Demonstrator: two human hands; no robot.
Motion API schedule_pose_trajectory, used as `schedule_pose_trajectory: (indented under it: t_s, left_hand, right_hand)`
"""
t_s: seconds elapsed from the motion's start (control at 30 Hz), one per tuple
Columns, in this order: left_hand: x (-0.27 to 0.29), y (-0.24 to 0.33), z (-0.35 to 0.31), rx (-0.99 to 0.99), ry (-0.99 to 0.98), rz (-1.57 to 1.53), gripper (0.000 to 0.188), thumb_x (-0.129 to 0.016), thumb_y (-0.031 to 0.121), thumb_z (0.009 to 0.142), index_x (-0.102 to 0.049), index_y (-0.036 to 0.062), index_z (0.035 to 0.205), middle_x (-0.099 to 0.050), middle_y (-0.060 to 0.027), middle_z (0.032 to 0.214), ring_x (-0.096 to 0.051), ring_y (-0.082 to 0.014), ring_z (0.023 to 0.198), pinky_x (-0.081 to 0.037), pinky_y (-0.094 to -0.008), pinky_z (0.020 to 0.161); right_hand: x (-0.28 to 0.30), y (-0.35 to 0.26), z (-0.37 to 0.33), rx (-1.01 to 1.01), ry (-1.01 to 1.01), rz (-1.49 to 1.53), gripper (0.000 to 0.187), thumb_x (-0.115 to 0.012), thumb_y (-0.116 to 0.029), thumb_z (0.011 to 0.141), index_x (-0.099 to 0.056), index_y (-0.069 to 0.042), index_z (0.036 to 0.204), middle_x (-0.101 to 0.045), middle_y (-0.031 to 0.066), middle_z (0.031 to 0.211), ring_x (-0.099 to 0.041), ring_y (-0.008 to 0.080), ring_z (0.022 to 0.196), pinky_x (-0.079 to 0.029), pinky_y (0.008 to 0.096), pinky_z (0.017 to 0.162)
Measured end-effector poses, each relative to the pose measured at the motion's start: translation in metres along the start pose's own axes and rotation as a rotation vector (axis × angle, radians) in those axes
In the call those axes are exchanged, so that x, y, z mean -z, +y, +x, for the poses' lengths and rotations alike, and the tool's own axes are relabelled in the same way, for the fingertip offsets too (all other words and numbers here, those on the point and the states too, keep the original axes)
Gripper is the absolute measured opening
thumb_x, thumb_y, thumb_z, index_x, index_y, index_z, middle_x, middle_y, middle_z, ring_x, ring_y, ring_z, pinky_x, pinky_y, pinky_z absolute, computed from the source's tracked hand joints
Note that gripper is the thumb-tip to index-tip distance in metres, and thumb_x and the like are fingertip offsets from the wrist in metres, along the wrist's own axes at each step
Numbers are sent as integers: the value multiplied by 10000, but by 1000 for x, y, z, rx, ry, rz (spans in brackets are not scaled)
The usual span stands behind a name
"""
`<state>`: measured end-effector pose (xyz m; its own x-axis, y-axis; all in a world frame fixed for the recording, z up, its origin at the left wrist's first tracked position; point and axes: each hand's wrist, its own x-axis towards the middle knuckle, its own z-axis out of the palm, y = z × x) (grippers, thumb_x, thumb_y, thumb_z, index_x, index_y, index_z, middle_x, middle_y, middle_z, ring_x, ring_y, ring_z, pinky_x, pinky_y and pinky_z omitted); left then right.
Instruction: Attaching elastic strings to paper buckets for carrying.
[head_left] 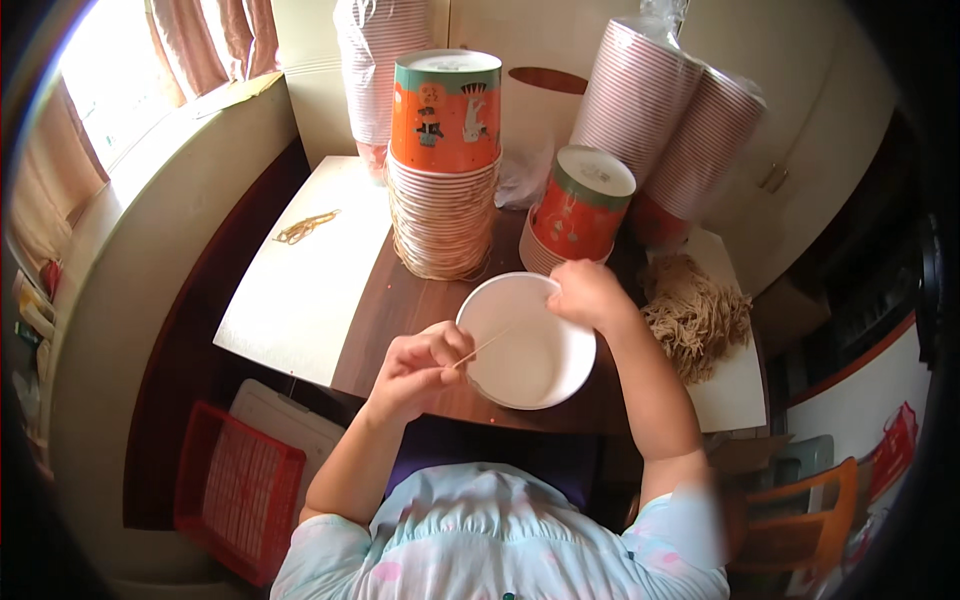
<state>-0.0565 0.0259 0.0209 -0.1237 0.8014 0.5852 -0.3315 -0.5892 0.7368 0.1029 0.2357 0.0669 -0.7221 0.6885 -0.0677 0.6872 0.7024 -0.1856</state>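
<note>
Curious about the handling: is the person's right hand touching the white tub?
Touching: the head view shows the right hand gripping the white tub at its upper-right rim.

A head-worn fisheye looks down at hands (412, 368) and table (400, 310).

Apparently a home: pinkish curtains (236, 40), pale cupboard (800, 130), wooden chair (846, 490).

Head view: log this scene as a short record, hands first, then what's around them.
Left hand: pinches a thin tan cord
Right hand: grips the far-right rim of a white-lined paper bucket
Behind: tall upturned bucket stack, tan cords along its lower sides; shorter upturned bucket stack to its right
Right side: tan cord pile
Left side: small yellowish cord bundle
</note>
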Motion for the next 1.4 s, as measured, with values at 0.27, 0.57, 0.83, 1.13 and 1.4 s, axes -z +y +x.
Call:
schedule_pose_trajectory:
  t_s: [0.27,0.57,0.83,1.13,1.4]
  left_hand:
    - [18,50,14,190,246,182,972,-634,542,839,-109,67,1506,-375,-150,1422,-456,-217,1233,-362,-373,1019]
    - [81,123,195,-647,71,886,1103,-837,271,699,-98,63,1491,-391,-216,1403,-410,-301,1295,-411,-429,1034]
    - [146,42,226,-212,269,757,1068,-843,324,683,-184,20,1466,-448,-197,1359,-458,-256,1248,-392,-370,1033]
    - [120,26,203,-4,417,1253,981,-797,518,643,-359,37,1378,-606,-184,1194,-576,-293,1135,-437,-391,980]
    - [116,13,140,-131,464,1564,892,-751,313,742,-276,0,1429,-513,-232,1266,-456,-383,1201,-355,-475,1019]
  right_hand:
    - [44,-63,-60,733,1101,-24,385,-588,-97,792,-611,-23,1169,-615,149,1131,-595,314,892,-491,396,790]
    - [134,-93,38,917,613,1029,715,-456,22,779,-247,-4,1462,-289,123,1500,-329,226,1357,-274,351,1108]
    - [98,-92,118,736,493,1114,646,-444,-71,789,-334,23,1418,-475,132,1349,-440,224,1237,-309,304,1058]
    - [58,-55,128,328,363,927,537,-530,-192,788,-479,-12,1291,-603,233,1171,-560,344,1112,-416,377,958]
    - [57,-7,50,252,727,233,388,-700,-228,769,-643,16,1066,-669,178,936,-630,332,911,-492,398,829]
